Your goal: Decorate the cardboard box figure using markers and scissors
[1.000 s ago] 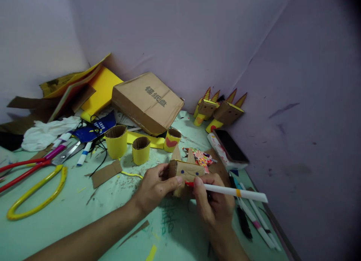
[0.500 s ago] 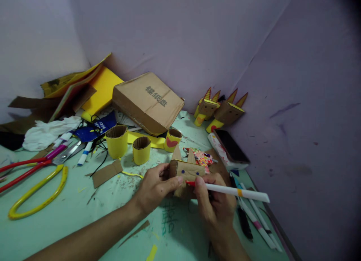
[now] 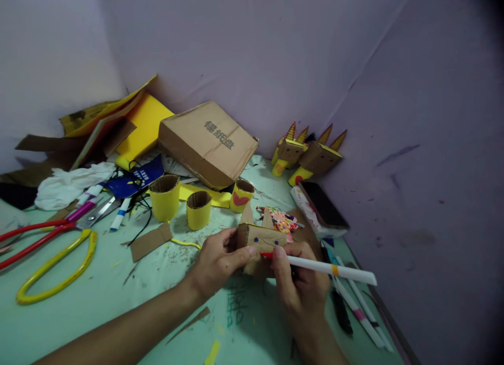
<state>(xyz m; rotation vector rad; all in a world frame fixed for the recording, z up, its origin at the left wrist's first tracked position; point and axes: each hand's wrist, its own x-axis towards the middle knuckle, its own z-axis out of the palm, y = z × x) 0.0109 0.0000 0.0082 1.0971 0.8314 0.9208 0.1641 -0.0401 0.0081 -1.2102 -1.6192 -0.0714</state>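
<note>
A small brown cardboard head [image 3: 268, 238] with two pointed ears and two blue dot eyes is pinched by my left hand [image 3: 220, 260] at its left side. Closed around a white marker pen [image 3: 338, 271] with an orange band, my right hand [image 3: 301, 286] brings its red tip to the head's front, below the eyes. Whether the tip touches the cardboard I cannot tell. Three yellow-covered cardboard tubes stand behind: a larger tube [image 3: 164, 198], a smaller tube [image 3: 199, 211] and a tube with a red heart [image 3: 241, 197]. Part of the head's underside is hidden by my fingers.
Large scissors [image 3: 59, 228] with red and yellow handles lie left. A cardboard box [image 3: 208, 142] and folded yellow card [image 3: 144, 126] are at the back. Two finished cardboard figures [image 3: 321, 157] stand by the wall. A phone [image 3: 325, 205] rests on a tissue pack; several markers [image 3: 360, 315] lie right.
Both hands, the cardboard head and the marker pen stay almost in place. The surroundings shift very slightly to the right in view.
</note>
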